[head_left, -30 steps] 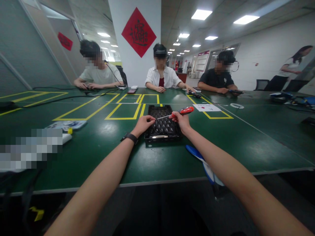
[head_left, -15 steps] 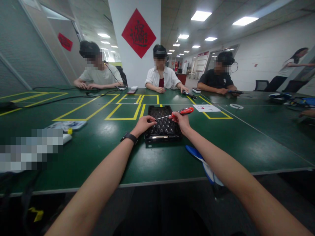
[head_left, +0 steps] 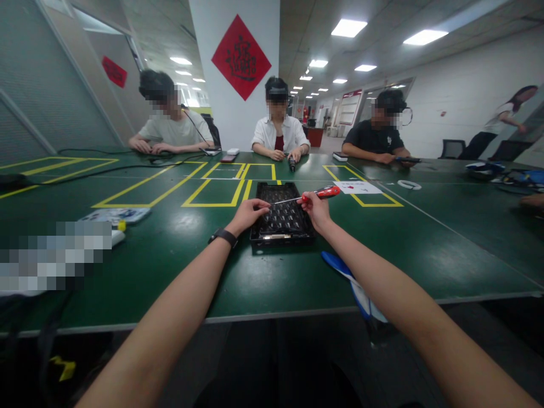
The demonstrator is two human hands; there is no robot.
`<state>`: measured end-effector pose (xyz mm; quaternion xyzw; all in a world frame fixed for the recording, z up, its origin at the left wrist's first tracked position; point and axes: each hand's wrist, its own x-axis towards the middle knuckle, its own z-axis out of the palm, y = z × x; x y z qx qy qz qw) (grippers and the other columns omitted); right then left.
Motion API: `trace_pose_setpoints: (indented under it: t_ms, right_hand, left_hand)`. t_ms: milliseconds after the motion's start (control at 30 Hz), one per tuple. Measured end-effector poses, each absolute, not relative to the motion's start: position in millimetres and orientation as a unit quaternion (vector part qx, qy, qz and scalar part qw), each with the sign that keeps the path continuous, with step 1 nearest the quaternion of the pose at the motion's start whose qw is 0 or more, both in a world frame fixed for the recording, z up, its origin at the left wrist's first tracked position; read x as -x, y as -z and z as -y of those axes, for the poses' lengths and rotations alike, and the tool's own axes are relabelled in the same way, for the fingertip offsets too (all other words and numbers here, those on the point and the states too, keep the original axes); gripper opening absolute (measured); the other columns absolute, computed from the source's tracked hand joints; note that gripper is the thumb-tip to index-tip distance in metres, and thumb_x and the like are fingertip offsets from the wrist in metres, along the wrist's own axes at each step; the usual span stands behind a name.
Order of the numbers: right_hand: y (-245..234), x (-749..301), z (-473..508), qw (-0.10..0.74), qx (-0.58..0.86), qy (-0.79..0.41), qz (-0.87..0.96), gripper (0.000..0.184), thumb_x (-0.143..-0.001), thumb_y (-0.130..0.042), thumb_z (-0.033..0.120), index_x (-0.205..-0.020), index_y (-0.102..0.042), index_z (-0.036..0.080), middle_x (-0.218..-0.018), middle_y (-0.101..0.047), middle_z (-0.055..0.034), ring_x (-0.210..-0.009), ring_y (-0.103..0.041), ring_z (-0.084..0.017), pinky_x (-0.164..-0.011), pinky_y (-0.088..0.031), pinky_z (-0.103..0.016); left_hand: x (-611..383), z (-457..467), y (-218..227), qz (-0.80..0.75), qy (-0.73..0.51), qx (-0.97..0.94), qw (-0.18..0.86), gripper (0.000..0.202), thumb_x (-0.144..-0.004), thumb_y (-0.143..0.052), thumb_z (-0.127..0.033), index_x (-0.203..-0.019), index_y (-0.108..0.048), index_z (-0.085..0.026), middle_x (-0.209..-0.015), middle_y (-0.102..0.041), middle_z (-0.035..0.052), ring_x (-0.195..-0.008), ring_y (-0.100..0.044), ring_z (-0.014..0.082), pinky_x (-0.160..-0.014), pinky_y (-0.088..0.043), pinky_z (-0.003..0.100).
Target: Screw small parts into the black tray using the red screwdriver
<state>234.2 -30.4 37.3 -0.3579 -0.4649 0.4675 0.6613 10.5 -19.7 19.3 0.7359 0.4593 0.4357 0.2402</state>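
A screwdriver (head_left: 328, 192) with a red handle lies sideways in my right hand (head_left: 315, 211), its thin shaft pointing left. My left hand (head_left: 250, 214), with a dark band on the wrist, pinches at the shaft's tip; whatever is between the fingertips is too small to make out. Both hands hover over a black open tray (head_left: 281, 243) on the green table. Inside the tray are rows of small shiny shapes, and a silver strip (head_left: 276, 237) runs along its near side.
Under my right forearm lies a blue and white item (head_left: 335, 262). A printed sheet (head_left: 359, 187) and a white ring (head_left: 408, 185) are farther right. Yellow tape outlines mark the green table (head_left: 178, 238). Several people sit across; one person stands far right.
The screwdriver and my right hand have shifted slightly right. Across the table, the middle person's hand has brought a dark tool inward. The standing person's arm has lowered.
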Motion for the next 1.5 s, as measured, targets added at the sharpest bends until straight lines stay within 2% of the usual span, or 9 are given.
trace_pose_setpoints:
  t_ms: [800,967,1233,1400,1500]
  right_hand:
    - [-35.5,-234.4,31.2,0.642,0.366,-0.443,0.507,0.020,-0.067,-0.060,0.036,-0.066,-0.060,0.015,-0.063,-0.067,-0.0023,-0.050,-0.051,-0.007,-0.050,-0.038,-0.019]
    - [-41.6,-233.0,37.0,0.630,0.380,-0.442,0.514,0.021,-0.068,-0.059,0.036,-0.071,-0.061,0.015,-0.063,-0.067,-0.0017,-0.052,-0.053,-0.008,-0.053,-0.041,-0.020]
    - [-60.0,-227.9,28.9,0.580,0.351,-0.475,0.560,0.028,-0.067,-0.066,0.038,-0.086,-0.065,0.017,-0.062,-0.062,0.0019,-0.055,-0.054,-0.008,-0.055,-0.042,-0.020]
    - [-65.7,-218.4,17.6,0.548,0.356,-0.473,0.591,0.031,-0.065,-0.069,0.042,-0.084,-0.068,0.017,-0.059,-0.058,0.0032,-0.051,-0.049,-0.008,-0.052,-0.040,-0.020]
    - [-63.9,-211.4,16.9,0.515,0.362,-0.469,0.620,0.034,-0.071,-0.063,0.050,-0.079,-0.069,0.017,-0.060,-0.061,0.0006,-0.051,-0.051,-0.009,-0.052,-0.041,-0.021]
  left_hand:
    - [-10.6,20.5,-20.9,-0.456,-0.433,-0.732,0.262,0.033,-0.071,-0.064,-0.038,-0.094,-0.070,-0.015,-0.088,-0.071,0.0067,-0.084,-0.063,0.0204,-0.084,-0.045,0.034]
    - [-8.1,21.6,-22.1,-0.460,-0.425,-0.734,0.264,0.032,-0.073,-0.062,-0.039,-0.093,-0.071,-0.016,-0.090,-0.071,0.0064,-0.084,-0.063,0.0202,-0.086,-0.044,0.034]
    - [-8.0,27.1,-29.1,-0.455,-0.425,-0.735,0.267,0.027,-0.075,-0.059,-0.036,-0.090,-0.072,-0.017,-0.096,-0.070,0.0062,-0.090,-0.062,0.0202,-0.090,-0.044,0.034]
    - [-7.0,26.6,-29.8,-0.470,-0.418,-0.737,0.247,0.028,-0.079,-0.056,-0.037,-0.094,-0.070,-0.019,-0.099,-0.069,0.0059,-0.094,-0.061,0.0207,-0.091,-0.042,0.035]
    - [-5.3,24.1,-27.6,-0.463,-0.408,-0.749,0.241,0.029,-0.083,-0.048,-0.035,-0.097,-0.069,-0.021,-0.100,-0.068,0.0043,-0.096,-0.059,0.0204,-0.092,-0.041,0.035]
